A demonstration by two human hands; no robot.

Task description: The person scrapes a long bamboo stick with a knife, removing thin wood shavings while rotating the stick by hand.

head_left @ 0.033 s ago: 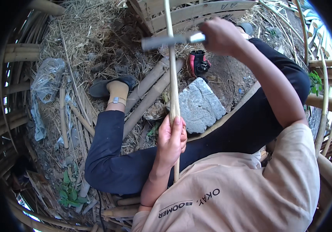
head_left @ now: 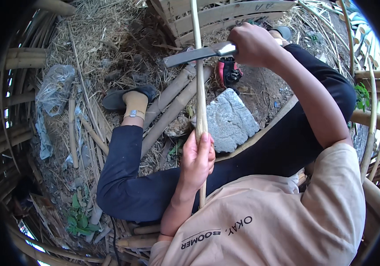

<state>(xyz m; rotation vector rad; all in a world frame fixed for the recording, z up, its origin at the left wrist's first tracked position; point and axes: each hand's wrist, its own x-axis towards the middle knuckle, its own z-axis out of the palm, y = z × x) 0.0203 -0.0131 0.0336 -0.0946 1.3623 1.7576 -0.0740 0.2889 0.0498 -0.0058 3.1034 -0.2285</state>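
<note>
A long pale stick, perhaps a bamboo strip [head_left: 200, 99], runs away from my body, its near end against my shirt. My left hand [head_left: 197, 156] is closed round it near that end, thumb on top. In my closed right hand [head_left: 254, 44] is the handle of a large knife [head_left: 189, 56]. Its broad metal blade lies crosswise over the far part of the stick, with the tip pointing left. Whether the edge bites into the stick, I cannot tell.
Between my legs lies a grey stone block [head_left: 230, 119], with a red and black object [head_left: 229, 73] beyond it. Bamboo poles [head_left: 172, 104] cross the straw-strewn ground. A wooden slatted crate [head_left: 238, 13] stands ahead, and a clear plastic bag [head_left: 56, 91] lies left.
The knife has come slightly toward me along the stick, and its blade tip has dipped nearer. The blade was blurred before and shows sharply now. My left hand keeps its grip.
</note>
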